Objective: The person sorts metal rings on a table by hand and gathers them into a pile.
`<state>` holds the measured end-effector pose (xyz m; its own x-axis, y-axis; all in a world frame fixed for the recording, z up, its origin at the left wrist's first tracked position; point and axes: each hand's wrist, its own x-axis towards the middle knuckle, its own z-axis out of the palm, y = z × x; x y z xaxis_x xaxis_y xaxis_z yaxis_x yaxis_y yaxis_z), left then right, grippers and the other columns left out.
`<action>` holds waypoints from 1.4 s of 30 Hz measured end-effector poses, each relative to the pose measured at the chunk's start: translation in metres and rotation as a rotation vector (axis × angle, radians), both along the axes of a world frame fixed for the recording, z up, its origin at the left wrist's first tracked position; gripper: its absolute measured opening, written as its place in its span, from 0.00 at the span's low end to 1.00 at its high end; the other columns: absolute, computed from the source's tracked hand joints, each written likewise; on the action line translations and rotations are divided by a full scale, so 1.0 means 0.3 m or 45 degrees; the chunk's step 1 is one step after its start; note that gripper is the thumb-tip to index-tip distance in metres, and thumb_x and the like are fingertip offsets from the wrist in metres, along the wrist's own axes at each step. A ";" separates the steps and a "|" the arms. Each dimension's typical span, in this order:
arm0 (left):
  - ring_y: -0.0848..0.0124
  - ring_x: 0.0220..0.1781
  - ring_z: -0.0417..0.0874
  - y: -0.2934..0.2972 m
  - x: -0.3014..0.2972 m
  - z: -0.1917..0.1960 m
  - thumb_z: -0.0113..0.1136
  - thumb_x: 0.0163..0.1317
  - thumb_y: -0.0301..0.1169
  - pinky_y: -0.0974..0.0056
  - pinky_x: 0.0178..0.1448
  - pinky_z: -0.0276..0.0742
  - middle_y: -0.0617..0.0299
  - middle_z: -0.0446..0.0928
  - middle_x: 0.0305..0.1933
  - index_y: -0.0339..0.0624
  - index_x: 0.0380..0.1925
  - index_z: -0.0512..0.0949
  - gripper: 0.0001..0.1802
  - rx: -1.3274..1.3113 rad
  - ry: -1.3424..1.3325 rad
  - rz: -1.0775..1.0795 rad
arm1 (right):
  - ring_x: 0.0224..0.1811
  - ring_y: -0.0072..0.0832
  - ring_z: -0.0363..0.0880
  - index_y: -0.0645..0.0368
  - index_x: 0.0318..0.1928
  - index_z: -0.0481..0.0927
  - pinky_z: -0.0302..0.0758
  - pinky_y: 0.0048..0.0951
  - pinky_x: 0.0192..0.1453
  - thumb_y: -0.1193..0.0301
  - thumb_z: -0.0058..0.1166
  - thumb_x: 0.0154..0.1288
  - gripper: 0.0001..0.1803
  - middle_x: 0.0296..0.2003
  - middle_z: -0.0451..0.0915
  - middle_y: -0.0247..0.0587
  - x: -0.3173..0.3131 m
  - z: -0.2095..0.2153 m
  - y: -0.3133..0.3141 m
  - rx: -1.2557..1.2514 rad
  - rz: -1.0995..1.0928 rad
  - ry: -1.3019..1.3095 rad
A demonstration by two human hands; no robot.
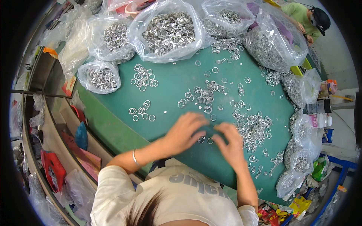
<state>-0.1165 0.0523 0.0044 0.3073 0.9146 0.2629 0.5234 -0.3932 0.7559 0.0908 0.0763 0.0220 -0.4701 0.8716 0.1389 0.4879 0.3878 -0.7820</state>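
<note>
Two silver rings [201, 139] lay on the green table [169, 79] between the wearer's hands, as I viewed them from afar. The left hand [187, 130] was held over the table, its fingers bent and blurred; the right hand [231, 142] stood opposite, thumb and forefinger visibly parted. Both palms were turned from my view, so whether either hand grasped a ring I could not tell. For sound handling, I judged that each ring was best taken by its rim between thumb and fingertip, singly, since loose rings seemed prone to hook or roll; a light touch would have spared neighbouring rings a knock. Relative to the hands, the pair lay just by the thumbs; a central cluster [206, 94] lay beyond the fingertips; a broad heap [254, 130] spread just to the right of the right hand; a nearer group [141, 112] and a farther group [143, 77] lay ahead and to the left of the left hand, apart from each other.
</note>
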 end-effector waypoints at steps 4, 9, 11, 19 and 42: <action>0.50 0.59 0.66 0.256 0.023 0.022 0.65 0.51 0.28 0.54 0.59 0.65 0.50 0.65 0.59 0.42 0.57 0.67 0.32 0.222 0.386 0.220 | 0.54 0.43 0.70 0.63 0.47 0.76 0.65 0.40 0.59 0.81 0.57 0.53 0.18 0.48 0.75 0.47 -0.112 -0.009 0.255 0.360 -0.221 -0.126; 0.54 0.56 0.69 0.367 0.044 -0.073 0.64 0.50 0.25 0.57 0.56 0.68 0.53 0.70 0.54 0.40 0.53 0.71 0.27 -0.021 0.395 0.037 | 0.46 0.40 0.71 0.59 0.40 0.77 0.66 0.37 0.51 0.78 0.61 0.49 0.15 0.41 0.76 0.41 -0.079 -0.114 0.337 0.426 -0.105 -0.404; 0.58 0.51 0.73 0.349 0.007 -0.102 0.62 0.51 0.23 0.60 0.51 0.71 0.54 0.73 0.50 0.39 0.50 0.73 0.23 -0.009 0.226 0.069 | 0.45 0.39 0.72 0.59 0.41 0.77 0.66 0.37 0.50 0.77 0.61 0.50 0.15 0.40 0.77 0.41 -0.035 -0.086 0.288 0.297 -0.083 -0.418; 0.82 0.35 0.76 0.393 -0.096 -0.012 0.56 0.63 0.23 0.76 0.36 0.73 0.66 0.76 0.41 0.36 0.48 0.75 0.13 -0.915 -1.134 0.300 | 0.43 0.38 0.72 0.61 0.44 0.78 0.64 0.37 0.47 0.77 0.55 0.58 0.12 0.39 0.77 0.44 0.077 0.001 0.245 0.400 -0.344 -0.669; 0.66 0.57 0.77 0.390 -0.140 -0.006 0.49 0.63 0.17 0.68 0.56 0.76 0.52 0.69 0.60 0.33 0.56 0.70 0.20 -0.741 -0.965 0.196 | 0.31 0.35 0.74 0.62 0.33 0.79 0.71 0.34 0.38 0.83 0.59 0.49 0.08 0.28 0.78 0.41 0.008 -0.016 0.100 -0.045 -0.167 -0.210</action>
<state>-0.1586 0.1694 0.0026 0.1084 0.9804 -0.1646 -0.1684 0.1813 0.9689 0.0933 0.1062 0.0173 -0.3660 0.9299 0.0376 0.6553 0.2862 -0.6991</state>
